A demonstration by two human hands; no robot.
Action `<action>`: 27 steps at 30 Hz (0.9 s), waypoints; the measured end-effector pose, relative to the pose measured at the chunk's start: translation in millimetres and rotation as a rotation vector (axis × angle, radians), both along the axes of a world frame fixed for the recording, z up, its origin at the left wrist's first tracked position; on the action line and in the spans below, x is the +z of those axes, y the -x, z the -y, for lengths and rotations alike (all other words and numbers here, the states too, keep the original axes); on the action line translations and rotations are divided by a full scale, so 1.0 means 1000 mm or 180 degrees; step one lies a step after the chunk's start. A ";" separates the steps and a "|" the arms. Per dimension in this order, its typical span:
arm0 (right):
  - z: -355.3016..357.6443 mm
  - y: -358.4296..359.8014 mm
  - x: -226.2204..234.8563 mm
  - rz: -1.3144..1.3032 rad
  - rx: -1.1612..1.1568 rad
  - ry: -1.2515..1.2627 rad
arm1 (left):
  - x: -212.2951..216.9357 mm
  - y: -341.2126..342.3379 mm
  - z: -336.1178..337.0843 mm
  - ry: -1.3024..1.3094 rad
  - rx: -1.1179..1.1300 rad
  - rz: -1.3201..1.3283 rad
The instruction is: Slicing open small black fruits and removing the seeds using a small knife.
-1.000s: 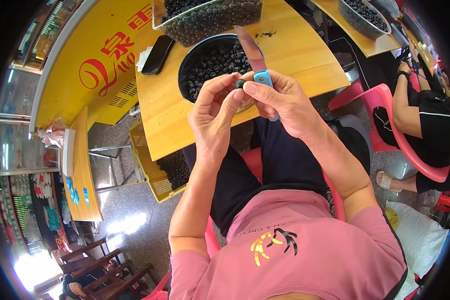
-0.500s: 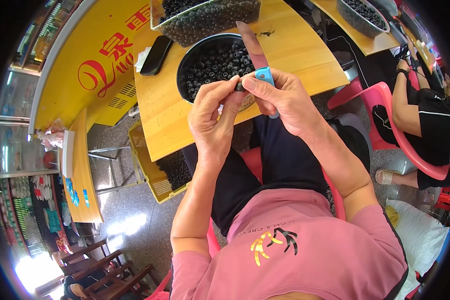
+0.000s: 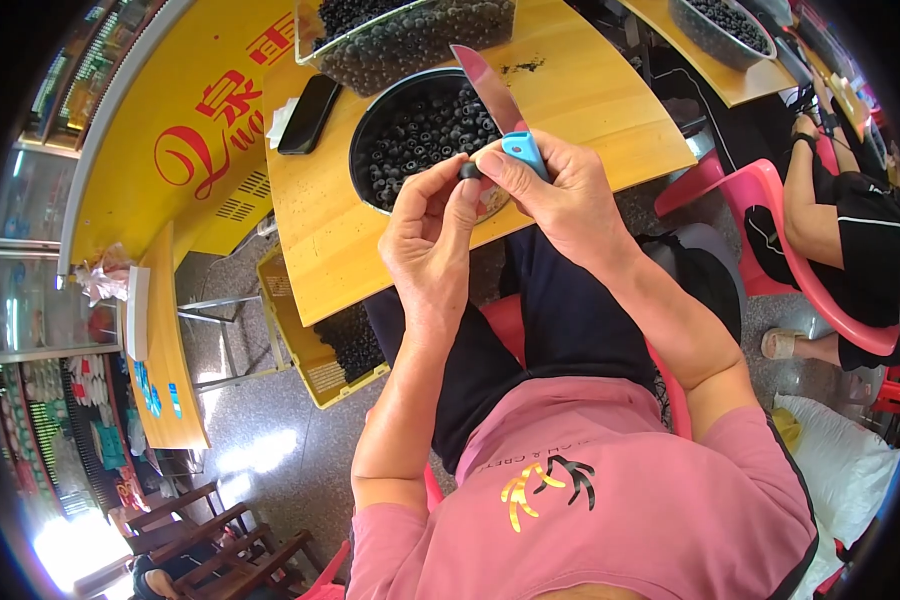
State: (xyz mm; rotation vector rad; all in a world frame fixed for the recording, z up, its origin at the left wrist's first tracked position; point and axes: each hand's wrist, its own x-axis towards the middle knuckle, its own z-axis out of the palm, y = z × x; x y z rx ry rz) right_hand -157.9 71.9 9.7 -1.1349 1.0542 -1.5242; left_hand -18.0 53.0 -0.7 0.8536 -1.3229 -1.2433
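Note:
My left hand (image 3: 432,215) pinches a small black round piece (image 3: 469,171) between thumb and fingertips. My right hand (image 3: 562,190) grips a knife by its blue handle (image 3: 523,150); the blade (image 3: 489,88) points up and to the left, away from me. The right thumb and fingertips meet the left ones at the black piece. Just beyond the hands stands a round bowl (image 3: 356,150) filled with similar black pieces (image 3: 420,135), many showing a ring or hollow on top. My fingers hide part of the bowl's near side.
A clear plastic tub (image 3: 410,50) of black pieces stands behind the bowl on the wooden table (image 3: 610,120). Left of it lies a black phone (image 3: 310,113). Below the table edge, a yellow crate (image 3: 315,385) holds more pieces. A person (image 3: 815,220) sits on the right beside a pink chair (image 3: 770,215).
The knife has tipped further to the left, its tip shifting left over the bowl. The right hand has turned slightly, and both hands stay together at the black piece.

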 end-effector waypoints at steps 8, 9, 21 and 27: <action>0.000 0.008 -0.002 -0.1348 -0.0405 0.0804 | -0.011 -0.009 0.008 -0.0203 -0.0307 -0.0595; 0.001 0.011 -0.004 -0.1347 -0.0406 0.0805 | -0.012 -0.010 0.010 -0.0202 -0.0307 -0.0594; 0.003 0.022 -0.010 -0.3245 -0.0909 0.1785 | -0.010 -0.004 0.008 -0.0274 -0.0397 -0.0869; 0.010 0.023 -0.015 -0.3326 -0.1028 0.1956 | -0.004 -0.011 0.006 -0.0344 -0.0465 -0.0980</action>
